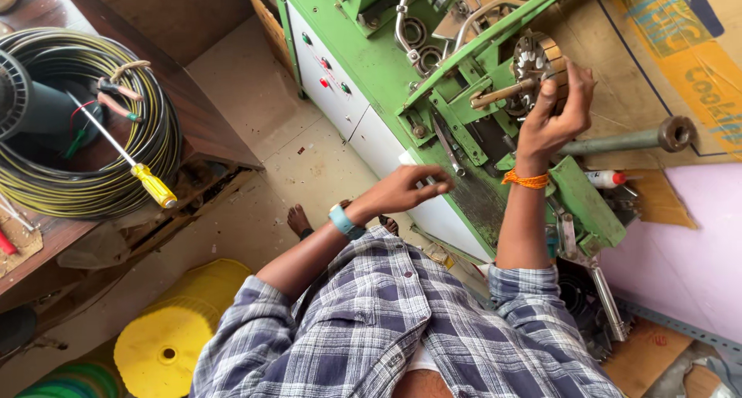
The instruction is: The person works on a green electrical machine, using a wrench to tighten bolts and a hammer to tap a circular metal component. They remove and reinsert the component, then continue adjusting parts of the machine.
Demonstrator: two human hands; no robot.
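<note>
- One green metal winding machine fills the upper middle, three small buttons on its white front panel
- One coil of black-and-yellow cable lies on the brown wooden bench at the left edge, one yellow-handled screwdriver across it
- One yellow plastic spool stands on the floor, bottom left
- Right hand closed around the round slotted metal stator core mounted on the machine's spindle, upper right; seating it seems the step in hand, and steadying it squarely comes next
- Left hand pinches something small at the machine's front edge; what, I cannot tell
</note>
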